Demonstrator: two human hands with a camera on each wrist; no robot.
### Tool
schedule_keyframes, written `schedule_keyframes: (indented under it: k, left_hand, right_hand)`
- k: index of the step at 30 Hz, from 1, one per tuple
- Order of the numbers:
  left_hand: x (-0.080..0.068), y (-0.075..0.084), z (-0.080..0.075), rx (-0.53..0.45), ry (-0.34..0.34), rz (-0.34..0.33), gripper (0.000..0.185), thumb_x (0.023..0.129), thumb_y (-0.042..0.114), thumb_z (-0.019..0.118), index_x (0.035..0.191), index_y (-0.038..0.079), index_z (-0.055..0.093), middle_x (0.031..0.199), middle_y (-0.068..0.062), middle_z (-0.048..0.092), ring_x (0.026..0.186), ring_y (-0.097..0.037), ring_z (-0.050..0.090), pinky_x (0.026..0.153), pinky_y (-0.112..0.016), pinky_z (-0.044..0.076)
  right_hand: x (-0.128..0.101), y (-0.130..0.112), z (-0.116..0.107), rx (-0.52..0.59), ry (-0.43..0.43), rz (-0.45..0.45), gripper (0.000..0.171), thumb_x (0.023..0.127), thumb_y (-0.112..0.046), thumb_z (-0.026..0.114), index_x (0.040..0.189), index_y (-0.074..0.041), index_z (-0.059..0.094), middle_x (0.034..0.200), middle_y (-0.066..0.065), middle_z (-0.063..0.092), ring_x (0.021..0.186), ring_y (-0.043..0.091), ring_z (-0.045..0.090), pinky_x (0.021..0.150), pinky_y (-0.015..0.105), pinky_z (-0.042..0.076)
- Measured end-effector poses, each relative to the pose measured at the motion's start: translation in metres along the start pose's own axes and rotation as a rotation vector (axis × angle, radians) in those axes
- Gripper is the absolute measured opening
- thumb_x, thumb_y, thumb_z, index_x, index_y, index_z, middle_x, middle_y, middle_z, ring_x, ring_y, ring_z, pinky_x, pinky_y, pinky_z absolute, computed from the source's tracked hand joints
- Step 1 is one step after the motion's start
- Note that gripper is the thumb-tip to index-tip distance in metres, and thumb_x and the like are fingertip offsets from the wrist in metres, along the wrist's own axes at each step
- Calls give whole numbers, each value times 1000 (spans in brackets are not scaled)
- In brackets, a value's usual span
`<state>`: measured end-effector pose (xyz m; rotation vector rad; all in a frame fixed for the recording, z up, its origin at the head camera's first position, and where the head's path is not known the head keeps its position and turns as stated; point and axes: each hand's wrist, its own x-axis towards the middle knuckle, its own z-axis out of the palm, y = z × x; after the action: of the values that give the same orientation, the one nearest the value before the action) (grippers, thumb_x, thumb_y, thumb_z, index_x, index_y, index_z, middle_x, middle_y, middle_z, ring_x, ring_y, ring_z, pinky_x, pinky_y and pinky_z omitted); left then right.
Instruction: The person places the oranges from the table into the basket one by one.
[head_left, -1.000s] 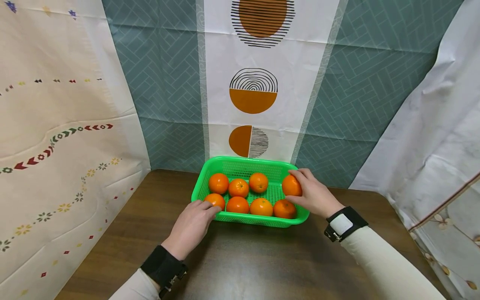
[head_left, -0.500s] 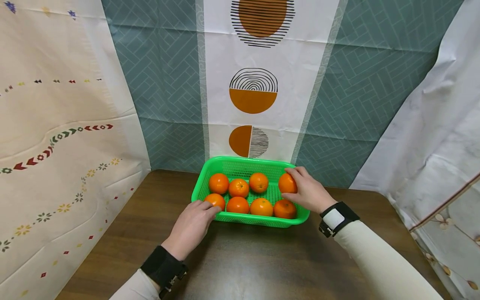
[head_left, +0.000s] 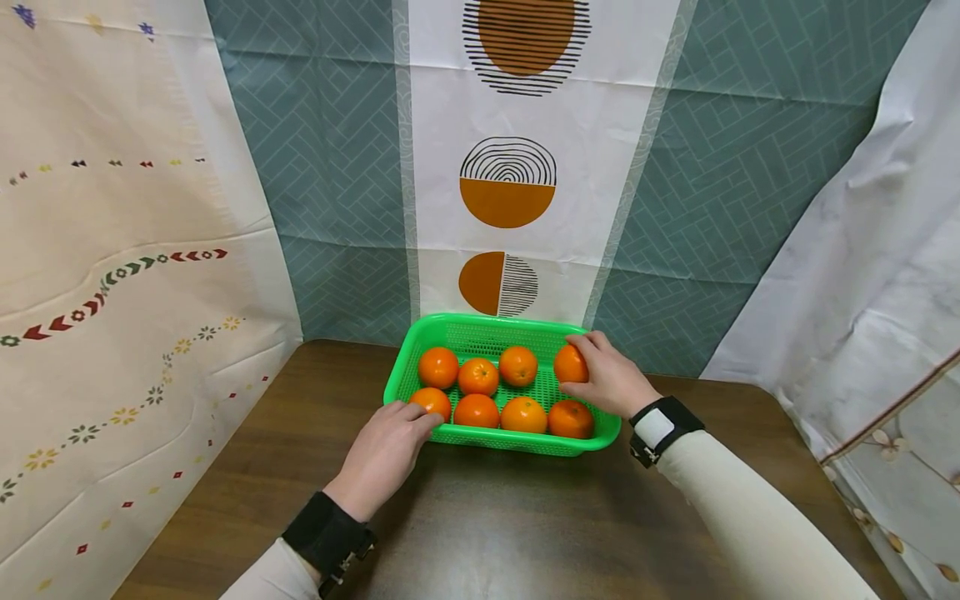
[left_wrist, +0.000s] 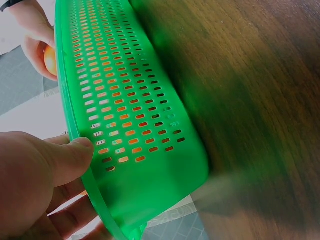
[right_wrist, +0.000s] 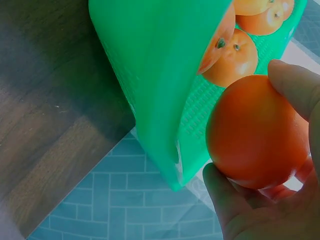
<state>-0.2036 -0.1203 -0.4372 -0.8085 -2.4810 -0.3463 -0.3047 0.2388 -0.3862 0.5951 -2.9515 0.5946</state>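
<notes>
A green plastic basket with perforated walls holds two rows of oranges, such as the orange in the front row. Over the basket's back right part, my right hand holds an orange between thumb and fingers. In the right wrist view that orange is above the basket floor, apart from the others. At the front left corner my left hand pinches the basket's rim, thumb outside and fingers reaching behind the wall. The front left orange lies right by those fingers, partly hidden.
The basket stands on a brown wooden table, close to its back edge. Behind hangs a teal and white patterned cloth. A cream cloth hangs at the left and a white cloth at the right.
My right hand has moved left and slightly up in the head view, carrying its orange further over the basket. The left hand and the basket have stayed in place.
</notes>
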Motion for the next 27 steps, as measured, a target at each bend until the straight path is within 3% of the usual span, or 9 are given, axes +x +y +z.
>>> schedule_keyframes:
  k: [27]
  left_hand:
    - [-1, -1, 1, 7, 0, 1, 21, 88, 7, 79, 106, 16, 74, 89, 5, 62, 79, -20, 52, 75, -33, 48]
  right_hand:
    - [29, 2, 6, -59, -87, 55, 81, 86, -42, 79, 151, -11, 42, 134, 18, 44, 97, 30, 59, 82, 47, 55]
